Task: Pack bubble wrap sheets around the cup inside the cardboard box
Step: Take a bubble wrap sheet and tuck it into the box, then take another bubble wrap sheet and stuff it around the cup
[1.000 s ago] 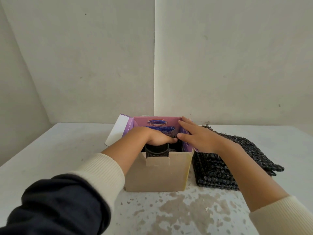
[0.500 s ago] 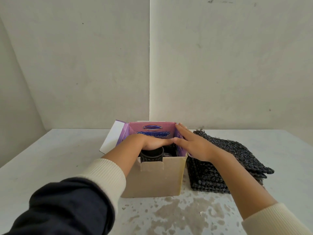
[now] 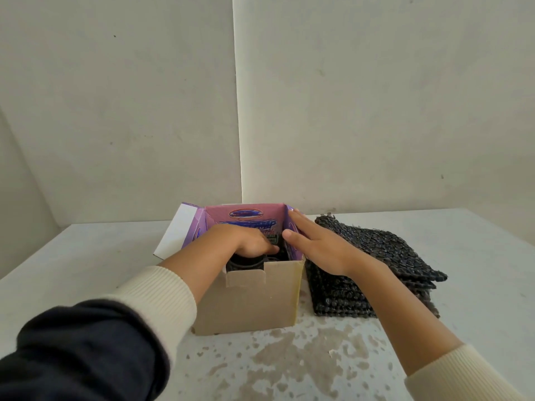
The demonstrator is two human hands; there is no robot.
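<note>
A brown cardboard box [image 3: 254, 299] with purple printed flaps stands open in the middle of the table. Inside it a black cup [image 3: 244, 263] shows just behind the near wall. My left hand [image 3: 252, 241] reaches down into the box above the cup, its fingertips hidden among dark material, so its grasp is unclear. My right hand [image 3: 315, 247] lies flat with fingers straight over the box's right wall and flap. A stack of black bubble wrap sheets [image 3: 373, 270] rests on the table right beside the box, partly under my right forearm.
The white table [image 3: 86, 256] has worn brown patches in front of the box. A white flap [image 3: 173, 233] of the box sticks out to the left. Pale walls meet in a corner behind the table.
My left hand has pushed deeper into the box. My right hand has drawn back from the opening and flattened over the right wall. The camera has tilted slightly.
</note>
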